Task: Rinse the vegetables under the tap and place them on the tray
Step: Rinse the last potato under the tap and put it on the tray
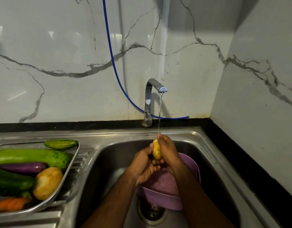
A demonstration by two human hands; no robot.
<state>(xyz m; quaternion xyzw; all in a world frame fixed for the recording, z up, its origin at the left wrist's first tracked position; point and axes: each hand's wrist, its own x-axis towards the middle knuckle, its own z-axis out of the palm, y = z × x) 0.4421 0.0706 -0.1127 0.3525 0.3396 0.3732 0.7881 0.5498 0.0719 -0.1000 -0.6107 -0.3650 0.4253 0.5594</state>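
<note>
A small yellow potato (156, 150) stands upright between my two hands over the sink, right under the thin stream of water from the chrome tap (156, 87). My left hand (144, 163) grips its left side and bottom; my right hand (167, 149) curls round its right side and top. On the draining board at the left sits a steel tray (71, 165) holding a long green gourd (31, 156), a purple aubergine (23, 167), a cucumber (12, 181), a larger potato (47, 182), a carrot (10, 204) and a small green cucumber (61, 143).
A purple plastic colander (158, 194) lies in the steel sink basin (112, 155) below my forearms, beside the drain (152, 211). A blue hose (115, 68) hangs down the marble wall behind the tap. A black counter edge runs along the right.
</note>
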